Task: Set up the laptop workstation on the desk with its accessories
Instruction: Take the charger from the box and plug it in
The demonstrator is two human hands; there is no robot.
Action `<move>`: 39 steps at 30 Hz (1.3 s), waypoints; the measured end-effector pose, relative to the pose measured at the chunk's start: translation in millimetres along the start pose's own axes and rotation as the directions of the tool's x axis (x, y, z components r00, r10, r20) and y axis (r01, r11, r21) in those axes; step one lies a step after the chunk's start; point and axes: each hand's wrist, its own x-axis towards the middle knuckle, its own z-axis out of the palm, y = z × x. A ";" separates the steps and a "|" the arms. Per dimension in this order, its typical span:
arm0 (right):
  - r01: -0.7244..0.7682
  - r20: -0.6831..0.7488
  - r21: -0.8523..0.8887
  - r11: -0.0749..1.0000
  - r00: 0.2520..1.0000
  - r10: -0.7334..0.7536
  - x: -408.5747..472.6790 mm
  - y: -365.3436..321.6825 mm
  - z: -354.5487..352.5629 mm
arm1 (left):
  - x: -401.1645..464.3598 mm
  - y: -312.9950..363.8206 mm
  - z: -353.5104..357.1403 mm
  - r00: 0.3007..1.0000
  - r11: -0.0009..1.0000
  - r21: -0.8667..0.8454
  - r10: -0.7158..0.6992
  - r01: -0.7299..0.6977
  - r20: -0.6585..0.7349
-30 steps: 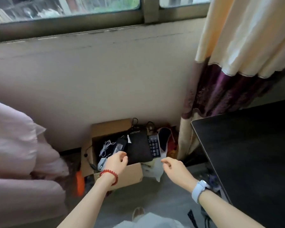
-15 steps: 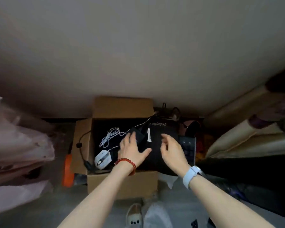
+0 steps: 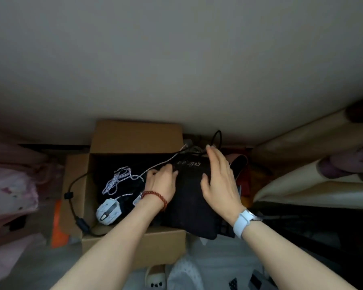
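An open cardboard box (image 3: 113, 242) stands on the floor against the wall. A black mouse pad (image 3: 189, 206) with pale lettering lies over the box's right side. My left hand (image 3: 162, 184) grips the pad's left edge, fingers curled under it. My right hand (image 3: 220, 181) lies flat on the pad's top right, fingers straight. Inside the box sit a white mouse (image 3: 109, 212) and its coiled white braided cable (image 3: 118, 182). A black cable (image 3: 71, 204) hangs over the box's left wall.
A dark keyboard (image 3: 225, 228) shows partly under the pad at the right. A curtain (image 3: 312, 181) lies bunched at the right, pink bedding (image 3: 11, 195) at the left. An orange object (image 3: 58, 225) stands beside the box. A slipper (image 3: 155, 278) shows at the bottom.
The camera tilted down and closer to the box. Both hands moved forward onto the black pad; the left hand now grips its edge, the right lies flat further back on it.
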 end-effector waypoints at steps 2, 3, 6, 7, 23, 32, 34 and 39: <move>0.139 0.024 -0.134 0.981 0.990 -0.137 6.1 -10.9 -17.1 | -18.9 -0.4 -15.1 0.996 0.996 0.032 0.086 -0.085 -0.017; 0.206 0.045 -0.195 0.959 0.979 -0.201 8.5 -15.9 -23.3 | -27.5 -0.2 -22.3 0.994 0.993 0.039 0.110 -0.110 -0.021; 0.372 0.157 -0.319 0.872 0.928 -0.338 17.6 -35.7 -47.3 | -46.7 6.2 -57.7 0.985 0.985 0.034 0.168 -0.166 -0.038; 0.415 0.200 -0.349 0.840 0.909 -0.366 18.6 -41.7 -56.2 | -53.2 10.3 -71.6 0.979 0.980 0.042 0.198 -0.196 -0.040; 0.067 -0.056 0.385 0.921 0.997 -0.050 -51.5 -145.7 -227.3 | -171.4 125.4 -297.9 0.880 0.859 -0.234 0.396 -0.456 -0.263; 0.093 -0.194 0.337 0.937 0.981 -0.027 -140.1 -170.5 -361.0 | -257.5 222.0 -385.3 0.711 0.630 -0.355 0.500 -0.691 -0.495; 0.114 -0.284 0.323 0.939 0.959 -0.019 -167.5 -166.0 -378.0 | -273.0 241.4 -391.2 0.677 0.595 -0.345 0.534 -0.726 -0.506; 0.196 -0.605 0.263 0.945 0.796 0.003 -231.4 -174.1 -437.3 | -312.3 294.1 -398.6 0.623 0.453 -0.428 0.550 -0.782 -0.555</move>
